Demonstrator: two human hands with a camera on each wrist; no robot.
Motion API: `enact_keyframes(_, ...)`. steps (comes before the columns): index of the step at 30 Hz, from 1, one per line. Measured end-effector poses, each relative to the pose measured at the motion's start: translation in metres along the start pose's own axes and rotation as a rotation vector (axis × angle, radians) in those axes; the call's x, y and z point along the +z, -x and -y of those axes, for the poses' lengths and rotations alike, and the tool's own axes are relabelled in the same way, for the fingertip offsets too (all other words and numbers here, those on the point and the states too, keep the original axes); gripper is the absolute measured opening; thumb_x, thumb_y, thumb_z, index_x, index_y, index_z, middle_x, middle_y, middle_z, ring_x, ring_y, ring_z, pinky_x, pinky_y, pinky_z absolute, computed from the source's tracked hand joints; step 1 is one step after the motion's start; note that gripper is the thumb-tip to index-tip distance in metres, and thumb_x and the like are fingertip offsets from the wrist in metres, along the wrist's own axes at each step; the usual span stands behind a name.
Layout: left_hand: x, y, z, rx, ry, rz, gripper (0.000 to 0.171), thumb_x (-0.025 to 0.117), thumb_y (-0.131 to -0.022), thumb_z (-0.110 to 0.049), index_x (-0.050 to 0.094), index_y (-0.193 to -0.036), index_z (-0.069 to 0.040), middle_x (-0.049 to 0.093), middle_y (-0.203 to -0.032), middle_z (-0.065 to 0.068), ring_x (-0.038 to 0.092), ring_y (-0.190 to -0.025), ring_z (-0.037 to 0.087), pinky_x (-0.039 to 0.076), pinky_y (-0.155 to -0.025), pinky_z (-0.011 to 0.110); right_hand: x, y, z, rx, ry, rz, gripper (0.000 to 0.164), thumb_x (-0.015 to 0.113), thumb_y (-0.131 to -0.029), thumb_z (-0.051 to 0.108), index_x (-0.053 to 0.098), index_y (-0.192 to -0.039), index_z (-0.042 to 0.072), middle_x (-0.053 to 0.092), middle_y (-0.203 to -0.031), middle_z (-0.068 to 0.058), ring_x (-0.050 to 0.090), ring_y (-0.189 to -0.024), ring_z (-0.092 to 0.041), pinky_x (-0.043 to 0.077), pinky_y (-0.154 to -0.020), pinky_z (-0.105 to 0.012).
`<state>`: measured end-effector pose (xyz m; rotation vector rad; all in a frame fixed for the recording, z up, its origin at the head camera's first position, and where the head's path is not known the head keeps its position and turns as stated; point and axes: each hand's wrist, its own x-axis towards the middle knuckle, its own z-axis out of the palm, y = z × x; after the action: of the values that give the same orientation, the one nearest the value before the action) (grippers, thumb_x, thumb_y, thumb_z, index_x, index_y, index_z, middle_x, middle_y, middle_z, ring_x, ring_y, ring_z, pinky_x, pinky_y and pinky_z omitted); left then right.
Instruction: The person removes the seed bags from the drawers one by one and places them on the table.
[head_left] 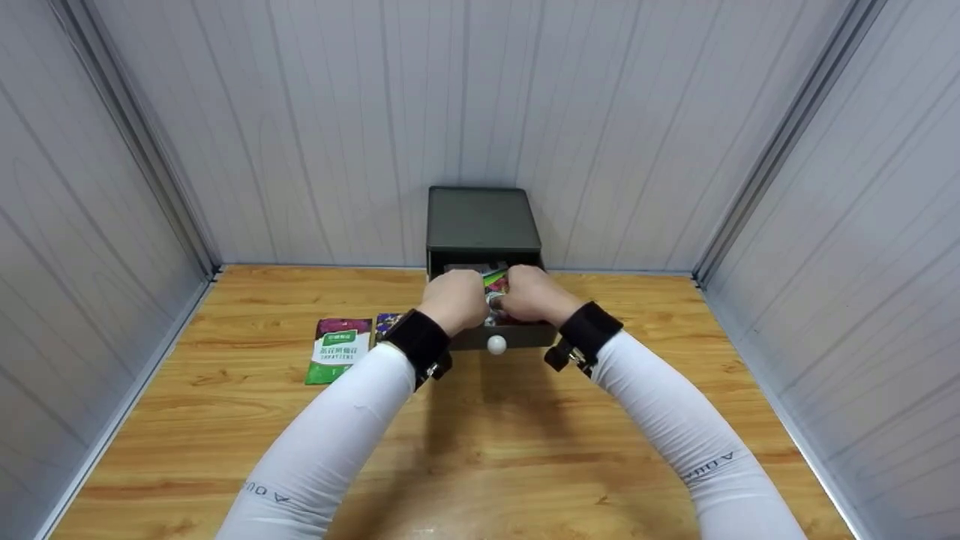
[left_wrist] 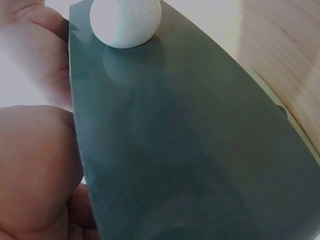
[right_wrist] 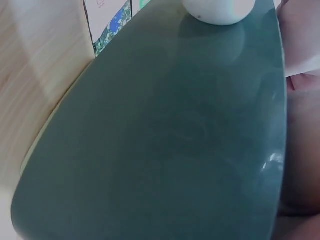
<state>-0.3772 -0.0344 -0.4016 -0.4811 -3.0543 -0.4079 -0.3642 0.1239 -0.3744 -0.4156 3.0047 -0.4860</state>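
Packet [head_left: 496, 284], colourful, in extended drawer [head_left: 529, 337]: lies between left hand [head_left: 455, 300] and right hand [head_left: 538, 294], long axis obscured; fingers mostly hidden, cannot tell grip.

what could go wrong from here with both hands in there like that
The left hand and right hand crowd the open drawer, so the bright packet between them might get creased.

The drawer is pulled out, so a bump on its front could shift it.

The left strap partly hides the blue packet; it might nudge it, though their gap is unclear.
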Motion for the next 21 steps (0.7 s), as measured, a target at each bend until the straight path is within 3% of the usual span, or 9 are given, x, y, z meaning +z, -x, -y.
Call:
enact_keyframes(4,-0.005,0.007,-0.002,0.004,0.018,-0.014,0.01,0.074,-0.09,-0.017,0.078,-0.093,-0.008,0.079,-0.103,0.01,0.072,-0.086,0.027,0.062,-0.073,0.047,0.0,0.001,0.0,0.011,-0.03,-0.008,0.023,0.076,-0.099,0.025,0.066,-0.087,0.008,0.066,-0.089,-0.008,0.059,-0.075,-0.024,0.054,-0.075,-0.037)
enact_keyframes(6,-0.021,0.022,-0.011,-0.015,0.036,0.013,0.011,0.073,-0.094,-0.014,0.079,-0.097,-0.005,0.079,-0.108,0.012,0.073,-0.091,0.029,0.064,-0.08,0.049,0.0,0.001,0.0,0.021,-0.051,-0.009,0.023,0.076,-0.1,0.026,0.068,-0.09,0.007,0.066,-0.088,-0.007,0.059,-0.073,-0.022,0.053,-0.072,-0.035)
enact_keyframes(13,-0.029,0.033,-0.012,-0.01,0.066,-0.002,0.009,0.07,-0.096,-0.008,0.078,-0.095,-0.005,0.079,-0.105,0.01,0.066,-0.083,0.025,0.063,-0.08,0.048,0.001,0.0,0.0,0.059,-0.14,-0.017,0.018,0.073,-0.1,0.019,0.072,-0.102,0.001,0.069,-0.093,-0.008,0.062,-0.07,-0.018,0.051,-0.064,-0.028)
enact_keyframes(17,-0.026,0.029,-0.008,0.0,0.074,0.001,0.009,0.069,-0.094,-0.007,0.076,-0.09,-0.007,0.078,-0.103,0.01,0.067,-0.083,0.026,0.064,-0.077,0.049,0.002,0.0,0.001,0.066,-0.151,-0.031,0.009,0.069,-0.098,0.013,0.069,-0.095,0.004,0.067,-0.09,-0.006,0.061,-0.068,-0.017,0.05,-0.062,-0.028)
enact_keyframes(21,-0.005,0.006,0.005,0.016,0.076,-0.023,0.011,0.067,-0.088,-0.008,0.072,-0.079,-0.011,0.075,-0.094,0.007,0.065,-0.076,0.024,0.06,-0.066,0.046,0.003,0.0,0.003,0.036,-0.085,-0.073,0.011,0.067,-0.093,0.009,0.062,-0.083,0.009,0.063,-0.087,-0.007,0.058,-0.071,-0.022,0.051,-0.067,-0.034)
